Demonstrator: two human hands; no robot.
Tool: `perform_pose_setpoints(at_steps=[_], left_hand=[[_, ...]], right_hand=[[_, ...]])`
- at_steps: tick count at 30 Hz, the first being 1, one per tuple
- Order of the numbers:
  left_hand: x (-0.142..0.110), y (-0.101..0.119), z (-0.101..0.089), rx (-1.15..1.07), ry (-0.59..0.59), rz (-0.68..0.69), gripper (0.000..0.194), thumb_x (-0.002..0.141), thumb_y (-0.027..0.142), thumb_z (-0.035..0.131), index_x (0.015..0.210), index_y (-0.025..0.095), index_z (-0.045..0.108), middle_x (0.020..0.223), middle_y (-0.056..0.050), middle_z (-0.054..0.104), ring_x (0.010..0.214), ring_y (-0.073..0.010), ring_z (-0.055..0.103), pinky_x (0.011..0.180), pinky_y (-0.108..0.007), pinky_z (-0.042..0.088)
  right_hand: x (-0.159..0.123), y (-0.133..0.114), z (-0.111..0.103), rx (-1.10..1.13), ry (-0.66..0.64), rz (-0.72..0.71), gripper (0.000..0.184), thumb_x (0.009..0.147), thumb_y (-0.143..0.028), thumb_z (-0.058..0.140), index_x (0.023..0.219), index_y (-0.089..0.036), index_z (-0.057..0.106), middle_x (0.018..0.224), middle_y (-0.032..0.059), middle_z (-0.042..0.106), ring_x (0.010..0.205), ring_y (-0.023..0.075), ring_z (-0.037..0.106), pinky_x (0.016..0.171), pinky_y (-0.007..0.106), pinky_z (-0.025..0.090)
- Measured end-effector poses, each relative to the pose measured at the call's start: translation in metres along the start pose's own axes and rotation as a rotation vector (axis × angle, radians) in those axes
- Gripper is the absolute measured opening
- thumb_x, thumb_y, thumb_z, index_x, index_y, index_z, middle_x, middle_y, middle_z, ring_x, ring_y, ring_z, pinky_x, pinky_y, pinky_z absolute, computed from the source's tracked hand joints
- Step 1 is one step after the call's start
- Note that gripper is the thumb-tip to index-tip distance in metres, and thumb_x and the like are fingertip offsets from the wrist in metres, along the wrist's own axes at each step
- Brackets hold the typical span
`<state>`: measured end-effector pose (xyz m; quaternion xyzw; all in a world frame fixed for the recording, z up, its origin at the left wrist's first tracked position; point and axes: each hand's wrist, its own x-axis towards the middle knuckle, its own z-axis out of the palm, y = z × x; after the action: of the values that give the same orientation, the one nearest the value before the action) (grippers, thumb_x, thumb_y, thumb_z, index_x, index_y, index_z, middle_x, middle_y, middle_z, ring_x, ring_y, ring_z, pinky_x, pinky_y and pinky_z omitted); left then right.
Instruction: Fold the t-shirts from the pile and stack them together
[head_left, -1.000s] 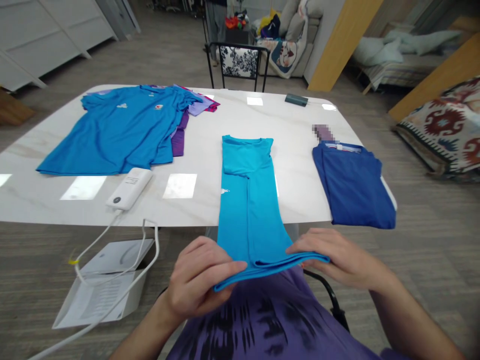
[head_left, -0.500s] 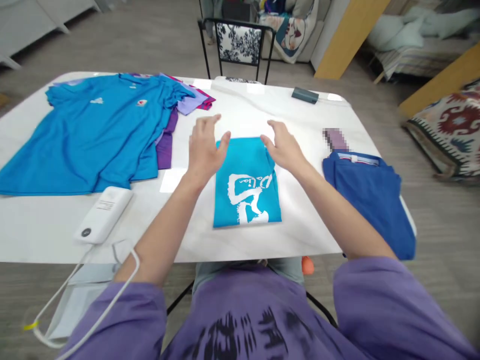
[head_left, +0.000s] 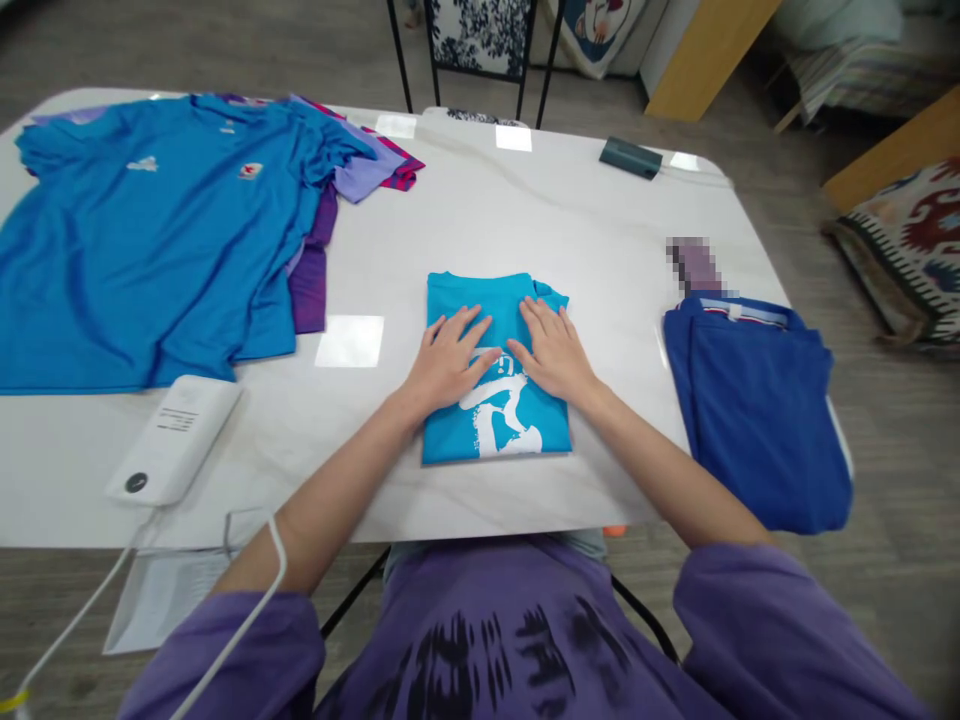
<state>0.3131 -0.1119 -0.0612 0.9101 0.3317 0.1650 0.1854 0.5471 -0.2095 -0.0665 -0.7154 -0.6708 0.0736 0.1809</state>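
Note:
A turquoise T-shirt point(head_left: 480, 292) with white lettering lies folded into a rectangle on the white table point(head_left: 600, 480) in front of me. My left hand point(head_left: 452, 362) rests on its left half, fingers spread and palm down. On the upper right part lies my right hand point(head_left: 553, 350), also flat with its fingers apart. The hands cover part of the print. Off to the left, a blue T-shirt point(head_left: 180, 240) is spread out over purple garments point(head_left: 309, 285). At the right, a folded dark blue garment point(head_left: 757, 410) sits by the table's edge.
A white power bank point(head_left: 176, 440) with a white cable is near the front left edge. At the back right lies a dark green case point(head_left: 630, 158), with a blurred-out item point(head_left: 695, 267) below it. A chair point(head_left: 481, 40) stands behind the table.
Both hands have come down from above the far edge of the folded turquoise T-shirt and toward me, and now lie flat on it. The camera view has tilted slightly.

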Motion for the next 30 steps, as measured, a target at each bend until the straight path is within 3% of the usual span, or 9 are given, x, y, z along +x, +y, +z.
perform_pose_setpoints(at_steps=[2,4,7,11,15,18,22,26,30], left_hand=[[0.01,-0.016,-0.011,-0.036,0.165,-0.161,0.068,0.114,0.066,0.045,0.167,0.023,0.055,0.173,-0.021,0.051,0.16,-0.0393,0.049,0.133,-0.065,0.037],[0.021,-0.036,-0.02,-0.015,0.292,-0.368,0.069,0.11,0.072,0.05,0.156,0.022,0.061,0.162,-0.026,0.055,0.151,-0.0452,0.053,0.127,-0.069,0.039],[0.038,-0.059,-0.028,0.032,0.226,-0.535,0.068,0.101,0.079,0.058,0.134,0.021,0.069,0.153,-0.028,0.058,0.148,-0.0517,0.051,0.126,-0.073,0.036],[0.057,-0.063,-0.026,0.012,0.072,-0.541,0.059,0.091,0.072,0.074,0.119,0.022,0.067,0.145,-0.025,0.065,0.143,-0.0512,0.056,0.125,-0.07,0.04],[0.063,-0.043,-0.023,-0.243,0.118,-0.444,0.048,0.09,0.053,0.077,0.123,0.022,0.06,0.126,-0.014,0.074,0.12,-0.0362,0.07,0.109,-0.053,0.057],[0.058,-0.02,-0.031,-0.426,0.225,-0.347,0.051,0.09,0.055,0.08,0.12,0.023,0.055,0.116,-0.008,0.075,0.102,-0.0257,0.073,0.093,-0.041,0.062],[0.053,0.028,-0.061,-0.636,0.448,-0.168,0.077,0.081,0.071,0.092,0.125,0.025,0.048,0.109,-0.001,0.074,0.091,-0.0182,0.072,0.081,-0.034,0.065],[0.049,0.103,-0.1,-0.725,0.593,0.159,0.1,0.071,0.075,0.101,0.136,0.028,0.041,0.116,0.006,0.073,0.098,-0.0113,0.071,0.097,-0.04,0.068],[0.041,0.196,-0.122,-0.777,0.559,0.5,0.085,0.081,0.074,0.094,0.135,0.026,0.049,0.13,0.006,0.069,0.119,-0.0133,0.07,0.119,-0.052,0.058]], right_hand=[[0.004,0.008,-0.013,-0.006,0.089,0.153,0.083,0.114,-0.069,0.04,0.177,-0.014,0.041,0.18,0.0233,0.041,0.169,0.0471,0.036,0.139,0.072,0.029],[0.007,0.016,-0.027,-0.017,0.118,0.332,0.088,0.111,-0.077,0.042,0.166,-0.01,0.052,0.168,0.0302,0.049,0.155,0.0528,0.049,0.129,0.074,0.041],[0.015,0.023,-0.04,-0.016,-0.007,0.484,0.085,0.108,-0.084,0.041,0.143,-0.011,0.066,0.151,0.0291,0.059,0.136,0.0499,0.064,0.12,0.07,0.05],[0.03,0.015,-0.036,0.015,-0.139,0.448,0.07,0.107,-0.079,0.051,0.137,-0.017,0.065,0.15,0.0246,0.063,0.135,0.0458,0.066,0.119,0.064,0.053],[0.041,0.007,-0.03,0.16,-0.119,0.379,0.051,0.106,-0.056,0.064,0.144,-0.023,0.058,0.141,0.0186,0.072,0.129,0.0433,0.07,0.114,0.062,0.057],[0.035,0.01,-0.042,0.421,-0.044,0.352,0.046,0.106,-0.052,0.065,0.144,-0.029,0.053,0.125,0.0092,0.078,0.118,0.0372,0.074,0.11,0.059,0.061],[0.008,0.021,-0.086,0.717,0.164,0.219,0.058,0.105,-0.068,0.068,0.144,-0.03,0.049,0.123,0.0043,0.075,0.116,0.0307,0.075,0.11,0.053,0.064],[-0.042,0.03,-0.155,0.814,0.391,0.081,0.078,0.101,-0.09,0.061,0.148,-0.031,0.045,0.132,0.0042,0.068,0.13,0.0282,0.069,0.115,0.05,0.063],[-0.12,0.037,-0.231,0.717,0.616,0.029,0.075,0.103,-0.091,0.056,0.145,-0.03,0.047,0.13,0.0036,0.064,0.134,0.0276,0.064,0.115,0.049,0.062]])
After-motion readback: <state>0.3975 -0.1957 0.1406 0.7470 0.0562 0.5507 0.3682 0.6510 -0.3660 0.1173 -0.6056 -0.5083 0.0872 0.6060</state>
